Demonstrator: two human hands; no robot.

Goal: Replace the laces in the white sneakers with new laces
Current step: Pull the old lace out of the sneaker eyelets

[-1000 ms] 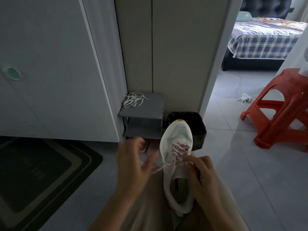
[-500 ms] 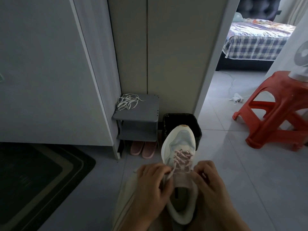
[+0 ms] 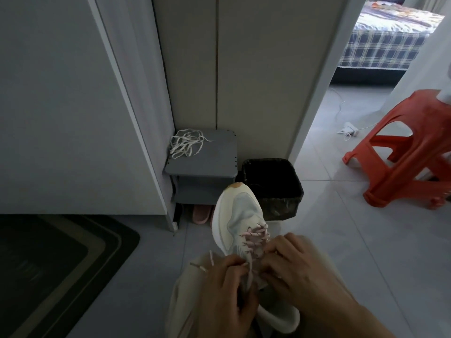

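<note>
- The white sneaker (image 3: 238,211) lies on the person's lap, toe pointing away, with a pink lace (image 3: 256,236) crossed through its eyelets.
- The left hand (image 3: 227,296), at the sneaker's left flank, pinches the lace; loose ends stick out to the sneaker's left.
- The right hand (image 3: 300,272) curls onto the sneaker's lacing; whether it pinches anything cannot be told.
- Beyond the sneaker's toe stand a grey shelf (image 3: 202,167), topped with white laces (image 3: 186,143), and a black bin (image 3: 273,191).

Grey shelf unit (image 3: 207,158) with loose white laces (image 3: 186,143) on top, tiled floor (image 3: 341,240) carrying black bin (image 3: 280,207), red stool (image 3: 402,167), dark mat (image 3: 48,264)
</note>
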